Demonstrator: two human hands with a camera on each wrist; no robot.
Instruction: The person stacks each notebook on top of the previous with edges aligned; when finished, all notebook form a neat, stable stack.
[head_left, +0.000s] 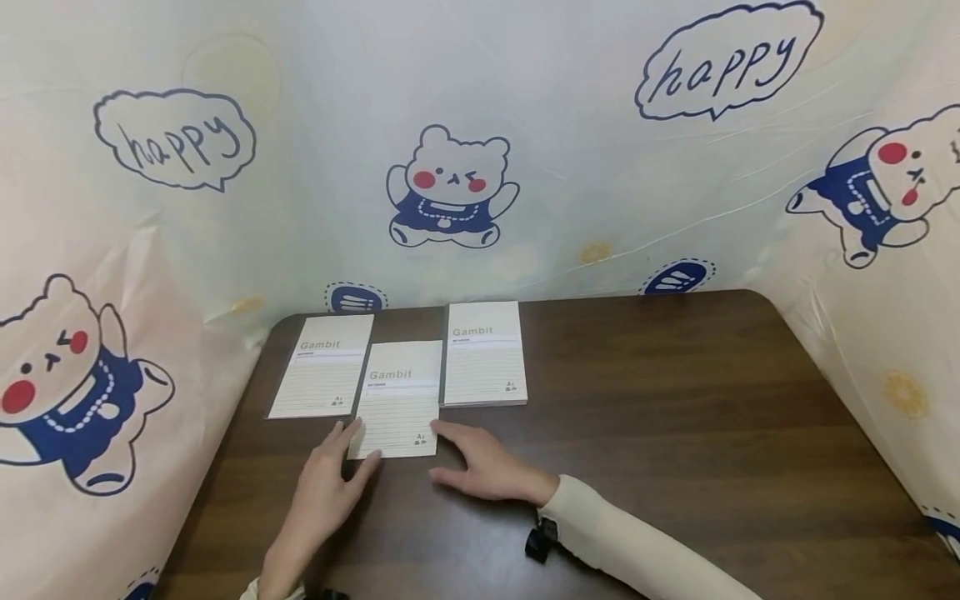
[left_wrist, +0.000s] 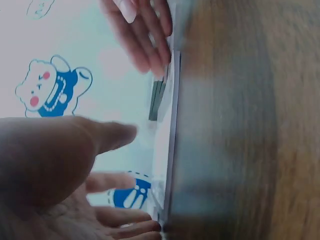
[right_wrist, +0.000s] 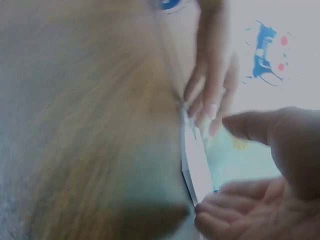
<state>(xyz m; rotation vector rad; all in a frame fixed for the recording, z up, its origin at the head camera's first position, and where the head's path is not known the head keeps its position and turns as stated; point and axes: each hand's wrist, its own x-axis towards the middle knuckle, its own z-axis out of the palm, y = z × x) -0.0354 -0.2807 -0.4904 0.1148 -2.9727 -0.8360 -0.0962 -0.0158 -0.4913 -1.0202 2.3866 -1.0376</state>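
While a pale sleeve (head_left: 630,537) reaches in from the right over a dark wooden table (head_left: 675,433), both hands flank the middle notebook (head_left: 401,404), a white pad marked "Gambit" lying flat. The left hand (head_left: 322,487) has relaxed, spread fingers at its lower left corner, the thumb by the near edge; the right hand (head_left: 491,467), also loose, has a fingertip at the right edge. Neither grasps anything. Slightly farther lie the left notebook (head_left: 322,367) and the right notebook (head_left: 486,358), the middle one set nearer the person between them. Behind hangs a sheet (head_left: 570,167) printed with bears and "happy" bubbles. Uneven pressure from the fingertips could, I judge, twist the middle pad or nudge it into a neighbour, since the gaps are narrow. Only the head view gives the layout and lettering; the blurred wrist views, almost level with the tabletop, show thumbs held apart from the fingers and, from the left wrist, a dark, layered edge (left_wrist: 157,100), probably notebook spines.
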